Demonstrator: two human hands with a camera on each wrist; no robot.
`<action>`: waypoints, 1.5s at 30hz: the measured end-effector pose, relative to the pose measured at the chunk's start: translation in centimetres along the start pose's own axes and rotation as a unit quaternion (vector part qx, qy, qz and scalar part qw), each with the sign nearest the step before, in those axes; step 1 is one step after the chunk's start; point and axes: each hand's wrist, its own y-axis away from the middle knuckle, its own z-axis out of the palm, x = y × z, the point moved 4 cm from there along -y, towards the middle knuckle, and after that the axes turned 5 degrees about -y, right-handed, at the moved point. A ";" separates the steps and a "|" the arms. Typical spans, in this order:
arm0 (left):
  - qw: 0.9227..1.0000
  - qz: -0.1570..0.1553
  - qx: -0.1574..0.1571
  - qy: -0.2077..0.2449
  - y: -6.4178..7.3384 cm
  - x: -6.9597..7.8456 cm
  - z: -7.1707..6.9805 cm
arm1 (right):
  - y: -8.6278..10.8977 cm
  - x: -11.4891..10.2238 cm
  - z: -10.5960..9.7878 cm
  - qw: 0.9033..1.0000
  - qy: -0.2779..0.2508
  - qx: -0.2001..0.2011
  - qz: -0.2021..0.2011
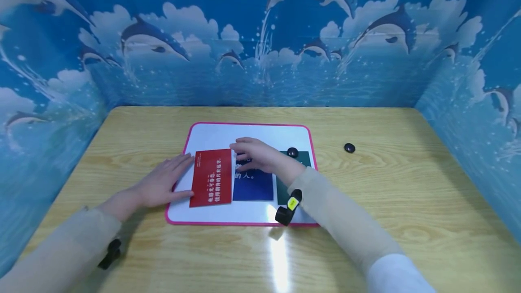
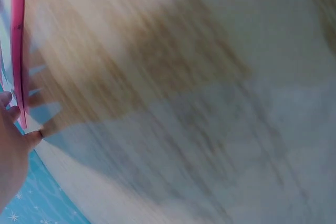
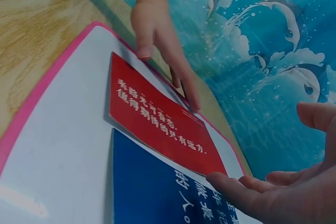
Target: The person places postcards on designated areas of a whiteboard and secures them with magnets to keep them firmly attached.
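Observation:
A red card (image 1: 211, 177) with white Chinese characters lies on the left part of a pink-edged whiteboard (image 1: 252, 134). My left hand (image 1: 163, 184) rests along its left edge, thumb and fingers spread. Over the blue card (image 1: 254, 190) hovers my right hand (image 1: 262, 155), its fingertips by the red card's upper right corner. In the right wrist view, an index fingertip reaches the red card's edge, and the fingers (image 3: 236, 190) are loosely extended. A green card (image 1: 285, 193), partly hidden by the right arm, lies at the right with a black round magnet (image 1: 292, 152) on its top edge.
Another black round magnet (image 1: 349, 148) lies on the wooden table (image 1: 386, 184), right of the board. Blue dolphin-print curtains (image 1: 264, 76) enclose the table at the back and sides. The left wrist view shows mostly tabletop with the hand's shadow.

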 end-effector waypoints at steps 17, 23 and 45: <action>0.999 0.009 -0.017 -0.028 -0.2 0.8 0.2 | 1.9 -0.9 -3.8 0.999 -0.047 0.003 -0.020; 0.999 0.011 -0.021 -0.039 -0.3 0.7 0.3 | 3.0 -1.0 -5.9 0.998 -0.057 0.017 -0.035; 0.998 0.024 -0.005 -0.053 0.1 0.8 -0.1 | 6.0 -0.4 -12.8 0.993 0.028 0.079 -0.080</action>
